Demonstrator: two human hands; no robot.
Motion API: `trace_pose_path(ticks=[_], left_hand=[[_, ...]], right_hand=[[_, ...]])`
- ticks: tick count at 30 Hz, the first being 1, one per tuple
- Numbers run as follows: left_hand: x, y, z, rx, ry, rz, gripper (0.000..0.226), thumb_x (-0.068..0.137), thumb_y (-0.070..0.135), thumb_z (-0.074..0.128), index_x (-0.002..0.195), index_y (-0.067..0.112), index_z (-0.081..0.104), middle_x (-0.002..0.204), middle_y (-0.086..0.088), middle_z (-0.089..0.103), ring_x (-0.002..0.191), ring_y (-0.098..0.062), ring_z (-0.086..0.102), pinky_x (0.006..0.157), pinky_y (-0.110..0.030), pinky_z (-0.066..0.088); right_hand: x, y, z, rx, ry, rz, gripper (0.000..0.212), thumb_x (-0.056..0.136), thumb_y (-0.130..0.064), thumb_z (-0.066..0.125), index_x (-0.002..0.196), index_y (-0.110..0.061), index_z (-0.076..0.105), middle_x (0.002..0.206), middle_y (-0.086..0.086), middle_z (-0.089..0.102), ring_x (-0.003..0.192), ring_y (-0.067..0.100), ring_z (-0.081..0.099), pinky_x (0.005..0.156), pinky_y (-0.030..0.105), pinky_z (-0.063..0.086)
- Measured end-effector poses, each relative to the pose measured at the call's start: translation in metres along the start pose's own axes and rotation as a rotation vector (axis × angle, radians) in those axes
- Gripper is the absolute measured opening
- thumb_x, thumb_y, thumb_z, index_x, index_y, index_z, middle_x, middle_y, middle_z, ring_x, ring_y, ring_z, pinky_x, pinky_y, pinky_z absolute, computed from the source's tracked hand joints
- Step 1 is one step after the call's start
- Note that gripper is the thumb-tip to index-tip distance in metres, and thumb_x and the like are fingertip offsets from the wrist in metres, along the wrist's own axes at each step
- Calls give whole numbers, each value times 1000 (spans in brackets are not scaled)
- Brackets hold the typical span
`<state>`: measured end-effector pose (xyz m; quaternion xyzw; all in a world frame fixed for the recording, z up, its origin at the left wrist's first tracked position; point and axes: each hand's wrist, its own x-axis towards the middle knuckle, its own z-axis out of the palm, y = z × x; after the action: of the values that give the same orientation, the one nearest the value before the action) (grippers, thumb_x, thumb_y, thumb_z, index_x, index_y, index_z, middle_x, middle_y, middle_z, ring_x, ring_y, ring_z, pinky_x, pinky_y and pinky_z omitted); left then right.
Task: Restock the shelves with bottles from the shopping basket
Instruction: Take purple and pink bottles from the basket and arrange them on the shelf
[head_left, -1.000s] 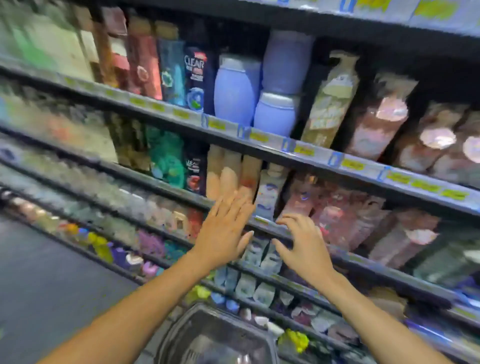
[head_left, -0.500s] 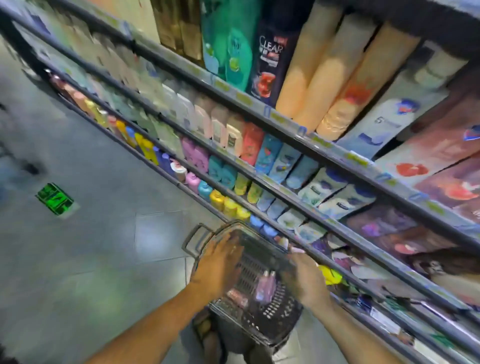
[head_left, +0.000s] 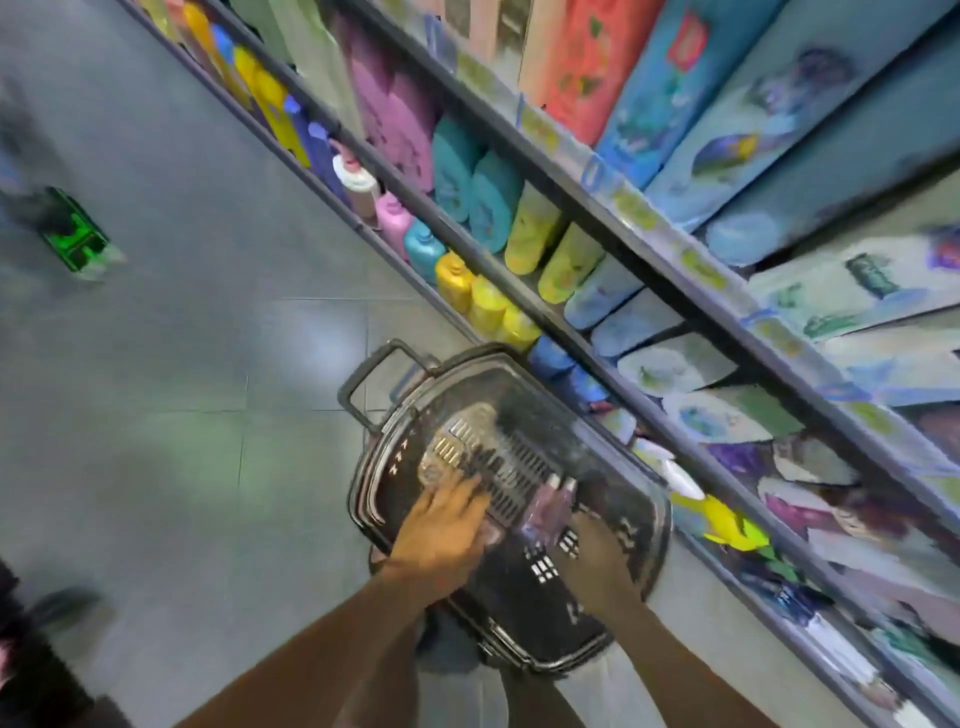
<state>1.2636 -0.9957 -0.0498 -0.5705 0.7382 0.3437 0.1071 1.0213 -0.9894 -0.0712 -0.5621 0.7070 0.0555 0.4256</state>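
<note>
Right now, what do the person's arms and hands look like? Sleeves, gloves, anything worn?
Nothing is worn that shows. The left hand and the right hand have no gloves. The forearms are uncovered down to the bottom edge of the picture, with no sleeve in view. No watch, band or ring shows, though motion blur hides fine detail.

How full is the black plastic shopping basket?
Nearly empty: the basket floor is mostly bare; blurred pinkish bottles lie near its middle.
</note>
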Motion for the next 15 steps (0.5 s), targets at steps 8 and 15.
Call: trace_pose_path(ticks=[8,15], left_hand=[[65,-29,92,-59,-56,-101,60,104,51,38,158,27,25,167,-1,26,158,-21,14,129,-46,13],[100,-49,134,-95,-59,-119,61,104,53,41,158,28,26,169,0,21,159,-21,8,129,-44,14]], right_hand=[[97,70,89,95,-136,275,37,94,-23,71,127,-7,63,123,14,69,115,34,65,85,32,44],[183,140,162,62,-206,423,42,92,-30,71,125,-4,67,127,20,68,116,38,65,93,39,51]])
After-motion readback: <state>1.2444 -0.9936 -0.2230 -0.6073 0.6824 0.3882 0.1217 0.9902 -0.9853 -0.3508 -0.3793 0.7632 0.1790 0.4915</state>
